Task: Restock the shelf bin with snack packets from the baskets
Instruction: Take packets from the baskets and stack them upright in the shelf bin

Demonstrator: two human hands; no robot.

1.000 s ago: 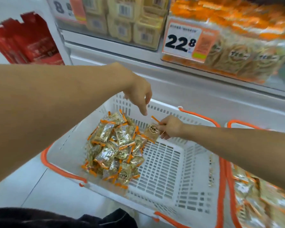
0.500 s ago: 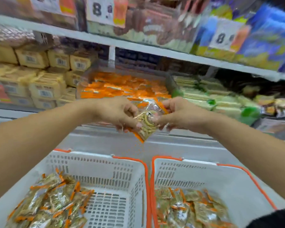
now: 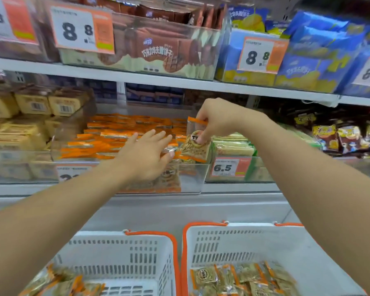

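My right hand [image 3: 217,119] pinches an orange-edged snack packet [image 3: 195,147] by its upper part and holds it upright over the right front corner of the clear shelf bin [image 3: 193,178]. The bin holds several rows of the same orange packets [image 3: 115,135]. My left hand [image 3: 146,153] is flat with fingers spread, resting over the packets just left of the held one. Below stand two white baskets with orange rims, the left basket [image 3: 137,253] and the right basket [image 3: 244,242], each with more packets [image 3: 239,278] in it.
A white shelf board [image 3: 158,79] runs above the bin, carrying brown and blue biscuit boxes behind price cards. Yellow packs fill the neighbouring bin at left [image 3: 19,124]; green-edged packs sit in the bin at right [image 3: 233,146] with a 6.5 price tag.
Both hands moved from the left basket up to the shelf. The left hand has let go of the packet and spread flat; the right hand carried the packet over the bin's right front corner.
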